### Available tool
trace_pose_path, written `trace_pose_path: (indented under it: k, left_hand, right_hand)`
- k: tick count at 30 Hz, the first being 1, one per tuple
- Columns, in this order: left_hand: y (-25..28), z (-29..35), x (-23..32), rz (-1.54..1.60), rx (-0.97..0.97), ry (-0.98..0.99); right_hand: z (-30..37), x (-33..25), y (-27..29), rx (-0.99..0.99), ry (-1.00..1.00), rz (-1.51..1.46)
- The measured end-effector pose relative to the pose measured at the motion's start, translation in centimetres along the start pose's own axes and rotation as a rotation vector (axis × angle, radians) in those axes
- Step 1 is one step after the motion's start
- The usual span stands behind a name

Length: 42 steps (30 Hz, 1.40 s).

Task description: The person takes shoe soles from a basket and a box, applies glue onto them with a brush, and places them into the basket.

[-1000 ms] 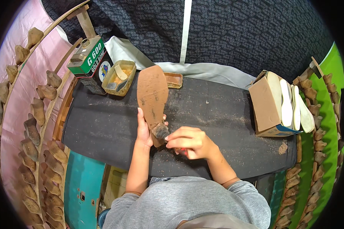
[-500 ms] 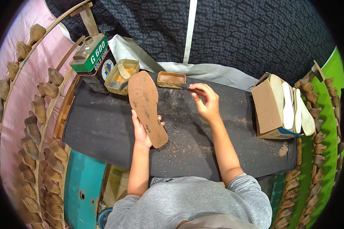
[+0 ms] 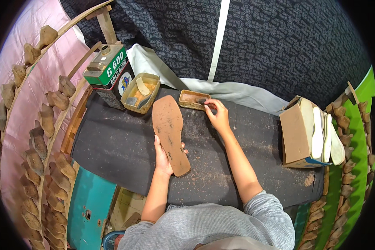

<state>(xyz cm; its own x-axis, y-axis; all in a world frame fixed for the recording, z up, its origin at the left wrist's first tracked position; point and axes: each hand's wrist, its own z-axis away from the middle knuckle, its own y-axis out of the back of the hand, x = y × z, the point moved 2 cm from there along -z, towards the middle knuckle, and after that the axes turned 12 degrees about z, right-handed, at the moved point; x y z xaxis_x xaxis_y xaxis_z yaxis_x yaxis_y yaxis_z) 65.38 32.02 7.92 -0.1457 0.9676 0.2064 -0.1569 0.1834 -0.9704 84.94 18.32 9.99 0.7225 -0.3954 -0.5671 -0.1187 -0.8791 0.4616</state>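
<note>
In my left hand (image 3: 164,157) is a brown shoe sole (image 3: 167,127), held by its narrow lower end with the wide end pointing away from me. Dark smears and a small notch mark its upward face. My right hand (image 3: 218,115) pinches a small dark-tipped brush (image 3: 201,101), mostly hidden by the fingers. The brush tip is at the right end of a shallow rectangular tray (image 3: 188,106) with a brownish inside. To the left of that tray stands a larger cut-open tin (image 3: 131,107) holding yellowish residue, a pale flat piece and a grey one.
A green and black metal can (image 3: 108,75) stands at the table's far left. On the right, a cardboard box (image 3: 295,135) holds several white soles (image 3: 316,133). Scraps dot the black table cover (image 3: 112,146). Racks of wooden shoe lasts (image 3: 38,146) flank both sides.
My right hand has moved left toward the tray, bringing the brush tip over its right end. The sole stays in my left hand. The whole view has shifted slightly.
</note>
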Motion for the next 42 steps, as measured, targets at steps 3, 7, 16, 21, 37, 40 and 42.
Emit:
trace_pose_path:
  k: [3, 7, 16, 21, 37, 40, 42]
  left_hand:
    - [0.2, 0.0, -0.1, 0.017, 0.005, 0.015]
    - [0.3, 0.0, -0.2, 0.046, 0.0, 0.052]
    - [0.5, -0.4, -0.3, 0.012, 0.043, 0.043]
    - [0.1, -0.2, -0.7, 0.017, -0.025, 0.068]
    - [-2.5, 4.8, -1.4, -0.434, 0.022, -0.091]
    - [-2.4, 5.7, -1.9, -0.525, -0.007, -0.196]
    - [-2.2, 6.4, -1.8, -0.542, 0.011, -0.339]
  right_hand:
    - [0.7, 1.1, -0.1, -0.015, -0.078, -0.033]
    - [1.5, 0.7, 0.2, -0.072, -0.141, -0.029]
    - [1.5, -1.1, 1.6, -0.05, -0.132, 0.065]
    - [1.6, -0.9, 2.4, -0.041, -0.089, 0.119]
    - [8.0, -12.8, 3.9, -0.537, -0.43, -0.459]
    - [8.9, -13.5, 3.9, -0.501, -0.473, -0.615]
    - [9.4, -14.2, 4.2, -0.443, -0.452, -0.681]
